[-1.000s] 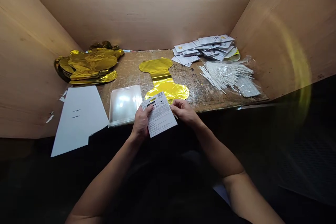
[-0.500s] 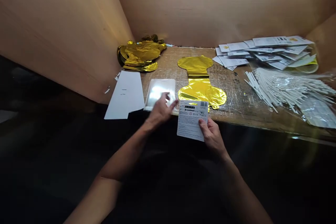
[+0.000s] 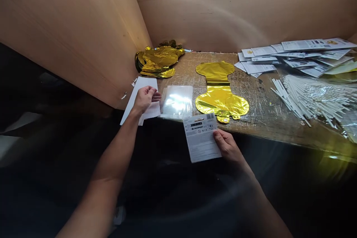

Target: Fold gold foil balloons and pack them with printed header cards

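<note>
- 1 left hand (image 3: 145, 98)
- 1 right hand (image 3: 227, 145)
- 1 printed card (image 3: 201, 137)
- 1 loose gold foil balloon (image 3: 220, 89)
- 1 white card sheet (image 3: 147, 83)
- 1 stack of clear plastic sleeves (image 3: 177, 102)
- Uncountable: gold foil balloon stack (image 3: 158, 61), printed card pile (image 3: 292, 55), white sticks (image 3: 312, 100)

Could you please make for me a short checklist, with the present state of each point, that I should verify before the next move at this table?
1. Printed card firmly in the right hand: ok, held at its lower edge.
2. Right hand free to take something else: not ok, it holds the card.
3. White card sheet under the left hand: cannot tell if it is gripped or only touched.
4. Gold foil balloon lying flat on the table: ok.
5. Clear plastic sleeves within reach beside the balloon: ok; whether their mouths are open: cannot tell.
</note>
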`<state>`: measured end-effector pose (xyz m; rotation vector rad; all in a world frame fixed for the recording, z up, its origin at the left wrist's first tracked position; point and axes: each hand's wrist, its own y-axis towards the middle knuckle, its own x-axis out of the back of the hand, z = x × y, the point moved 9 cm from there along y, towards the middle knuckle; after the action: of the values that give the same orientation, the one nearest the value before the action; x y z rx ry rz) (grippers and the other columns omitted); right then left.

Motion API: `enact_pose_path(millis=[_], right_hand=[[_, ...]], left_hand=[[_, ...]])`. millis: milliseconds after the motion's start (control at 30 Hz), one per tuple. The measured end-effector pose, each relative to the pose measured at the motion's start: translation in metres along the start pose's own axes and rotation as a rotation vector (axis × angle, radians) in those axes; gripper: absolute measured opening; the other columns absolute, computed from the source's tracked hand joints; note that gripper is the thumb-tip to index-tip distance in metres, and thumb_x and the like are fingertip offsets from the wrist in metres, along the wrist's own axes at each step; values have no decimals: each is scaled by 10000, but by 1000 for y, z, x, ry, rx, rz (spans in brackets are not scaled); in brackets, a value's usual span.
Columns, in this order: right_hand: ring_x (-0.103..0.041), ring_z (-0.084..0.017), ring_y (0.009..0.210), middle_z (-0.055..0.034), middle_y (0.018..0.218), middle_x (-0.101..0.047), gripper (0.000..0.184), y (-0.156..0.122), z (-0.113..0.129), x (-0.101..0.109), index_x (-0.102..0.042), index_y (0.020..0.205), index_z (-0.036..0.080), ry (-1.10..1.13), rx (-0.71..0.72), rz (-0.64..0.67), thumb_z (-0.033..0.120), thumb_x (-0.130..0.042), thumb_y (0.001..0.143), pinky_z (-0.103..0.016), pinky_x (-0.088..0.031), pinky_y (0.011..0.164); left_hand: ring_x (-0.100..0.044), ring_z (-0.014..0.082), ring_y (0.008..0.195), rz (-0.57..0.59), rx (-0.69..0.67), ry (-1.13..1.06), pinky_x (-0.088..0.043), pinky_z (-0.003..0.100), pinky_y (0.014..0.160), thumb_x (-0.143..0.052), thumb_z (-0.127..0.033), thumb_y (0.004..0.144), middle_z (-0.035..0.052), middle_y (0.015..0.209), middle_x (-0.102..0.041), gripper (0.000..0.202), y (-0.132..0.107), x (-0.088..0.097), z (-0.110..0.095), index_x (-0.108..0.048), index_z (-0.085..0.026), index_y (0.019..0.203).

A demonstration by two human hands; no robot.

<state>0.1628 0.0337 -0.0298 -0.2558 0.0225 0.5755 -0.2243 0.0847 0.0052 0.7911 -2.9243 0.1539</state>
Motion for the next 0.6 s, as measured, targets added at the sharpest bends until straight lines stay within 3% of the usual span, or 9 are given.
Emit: enact_pose_path(millis=[67, 133, 233, 333, 500, 533, 600], right_hand=[[-745, -304, 860, -109, 976, -799, 561, 0, 2, -25, -812, 1079, 198, 80, -85, 178, 721, -665, 939, -393, -596, 760], [-753, -281, 859, -108, 984, -798, 582, 2, 5, -51, -807, 1099, 175, 155, -154, 349, 719, -682, 933, -370, -592, 776], [-739, -237, 812, -96, 960, -792, 608, 14, 7, -71, -801, 1058, 149, 186, -178, 465, 729, -733, 890, -331, -579, 759], [-717, -229, 770, -70, 889, -777, 585, 29, 4, -55, -789, 984, 163, 148, -143, 350, 736, -744, 873, -326, -570, 723], [-685, -255, 787, -68, 874, -753, 541, 23, 13, -6, -754, 925, 197, -31, -16, 5, 725, -640, 955, -343, -552, 689], [-667, -242, 767, -64, 872, -747, 536, 18, 16, -3, -748, 915, 194, -64, -7, -2, 716, -633, 964, -328, -535, 668], [-647, -218, 751, -54, 881, -741, 521, 8, 16, -12, -749, 934, 186, -74, -35, 105, 692, -634, 977, -301, -511, 656]], left_hand=[[-780, 199, 720, 15, -18, -135, -623, 315, 678, -735, -498, 948, 83, 894, -795, 354, -19, -17, -10, -542, -202, 958], [-809, 230, 779, 102, -15, -199, -644, 333, 672, -754, -562, 930, 87, 985, -813, 427, -44, -45, -17, -506, -220, 987], [-827, 286, 846, 280, 24, -255, -657, 357, 647, -768, -621, 909, 112, 1059, -823, 482, -84, -85, -22, -504, -228, 1000], [-828, 311, 850, 386, 109, -315, -666, 383, 659, -803, -616, 885, 133, 1031, -832, 490, -107, -101, -19, -535, -222, 997], [-822, 314, 805, 440, 194, -342, -674, 417, 652, -880, -558, 826, 153, 999, -839, 502, -109, -107, -10, -563, -210, 1002], [-824, 311, 818, 426, 188, -342, -680, 422, 676, -896, -532, 816, 148, 991, -840, 497, -108, -108, -9, -569, -208, 1004], [-827, 300, 836, 353, 141, -348, -688, 426, 737, -917, -492, 803, 129, 944, -840, 481, -105, -111, -8, -580, -199, 981]])
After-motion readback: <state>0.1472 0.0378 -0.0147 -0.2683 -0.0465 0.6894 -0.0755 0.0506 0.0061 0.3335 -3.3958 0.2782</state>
